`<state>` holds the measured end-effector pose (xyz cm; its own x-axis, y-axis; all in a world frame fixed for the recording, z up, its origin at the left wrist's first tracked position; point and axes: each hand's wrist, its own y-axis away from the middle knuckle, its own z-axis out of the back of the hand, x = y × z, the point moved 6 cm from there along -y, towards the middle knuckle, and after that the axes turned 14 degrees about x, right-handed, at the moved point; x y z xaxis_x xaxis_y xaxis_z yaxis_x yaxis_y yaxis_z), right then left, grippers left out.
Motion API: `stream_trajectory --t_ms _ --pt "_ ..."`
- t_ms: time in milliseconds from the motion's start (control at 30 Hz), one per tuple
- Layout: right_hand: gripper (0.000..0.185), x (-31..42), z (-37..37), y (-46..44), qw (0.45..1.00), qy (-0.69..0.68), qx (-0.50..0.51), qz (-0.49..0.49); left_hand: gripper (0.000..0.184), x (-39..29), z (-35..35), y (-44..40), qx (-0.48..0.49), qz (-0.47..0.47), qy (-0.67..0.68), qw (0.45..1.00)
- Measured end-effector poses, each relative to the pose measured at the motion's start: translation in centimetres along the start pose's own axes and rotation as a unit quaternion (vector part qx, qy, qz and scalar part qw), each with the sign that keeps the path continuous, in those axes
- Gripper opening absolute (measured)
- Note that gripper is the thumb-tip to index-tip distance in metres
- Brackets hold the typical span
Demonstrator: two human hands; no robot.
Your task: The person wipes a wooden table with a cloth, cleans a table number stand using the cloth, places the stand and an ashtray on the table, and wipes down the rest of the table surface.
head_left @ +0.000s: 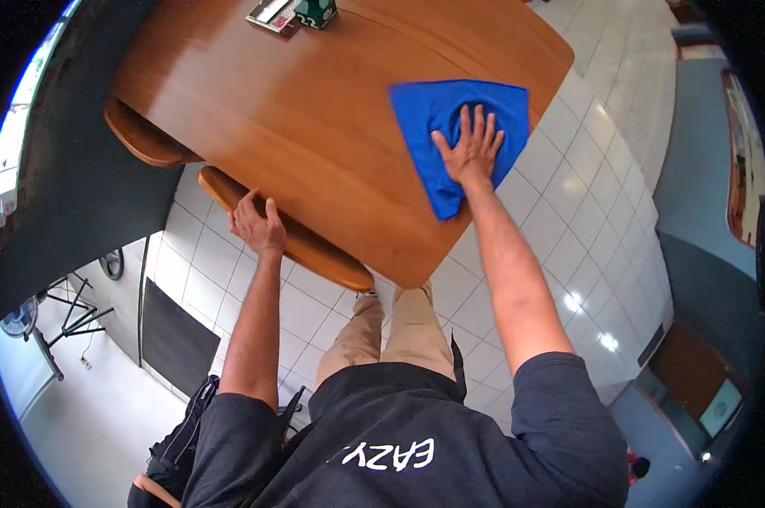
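My right hand (471, 151) lies flat on a blue cloth (416, 106), its fingers spread and pressing down on the fabric. The cloth is bunched under the palm and rests at the right edge of the brown wooden table (315, 135), with one corner near the edge closest to me. My left hand (260, 227) is open and holds nothing. It hovers at or just above a wooden chair back (327, 261) by the table's near edge; I cannot tell whether it touches.
At the table's far side sit a green box (316, 12) and a small holder (272, 15). Another chair back (141, 140) stands at the left. White floor tiles (581, 186) surround the table, and a black bag (179, 436) is behind my left arm.
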<state>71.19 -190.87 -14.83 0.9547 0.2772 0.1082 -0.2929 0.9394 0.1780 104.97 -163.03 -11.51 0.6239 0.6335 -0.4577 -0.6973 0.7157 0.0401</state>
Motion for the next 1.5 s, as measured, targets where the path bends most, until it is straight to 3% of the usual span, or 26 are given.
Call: stream_trajectory --t_ms 333,500,633,967,1033,1133,1300,1500 --pt "0.088 -14.1 3.6 -23.4 0.997 0.049 -0.039 -0.044 0.040 -0.9 -0.6 -1.1 0.014 -0.006 -0.020 1.000" --pt "0.089 -21.6 5.1 -32.5 0.995 0.039 -0.059 -0.077 0.051 -0.3 -1.4 -1.3 0.060 0.014 0.004 0.998" --pt "0.087 -24.0 6.8 -36.0 0.993 0.038 -0.079 -0.081 0.053 -1.1 -0.8 -1.5 0.063 0.023 -0.021 0.998" --pt "0.086 -25.2 7.0 -37.9 0.996 -0.011 0.003 -0.084 0.056 -1.1 -0.9 -1.6 0.050 0.017 -0.021 0.998" --pt "0.087 -24.3 6.5 -37.7 0.996 -0.010 0.010 -0.087 0.056 -1.1 -0.8 -1.7 0.044 0.022 0.019 0.999" --pt "0.089 -21.7 6.0 -35.9 0.996 0.025 -0.032 -0.082 0.055 -1.7 -0.4 -1.7 0.041 0.005 -0.033 0.999" --pt "0.088 -11.3 4.5 -29.8 0.996 0.056 -0.020 0.063 0.052 -1.2 -0.2 -1.6 0.028 0.007 -0.022 0.999" --pt "0.087 -1.3 2.4 -19.3 0.987 0.066 -0.010 0.146 0.046 -0.2 -0.2 -1.2 0.007 -0.001 -0.010 1.000"
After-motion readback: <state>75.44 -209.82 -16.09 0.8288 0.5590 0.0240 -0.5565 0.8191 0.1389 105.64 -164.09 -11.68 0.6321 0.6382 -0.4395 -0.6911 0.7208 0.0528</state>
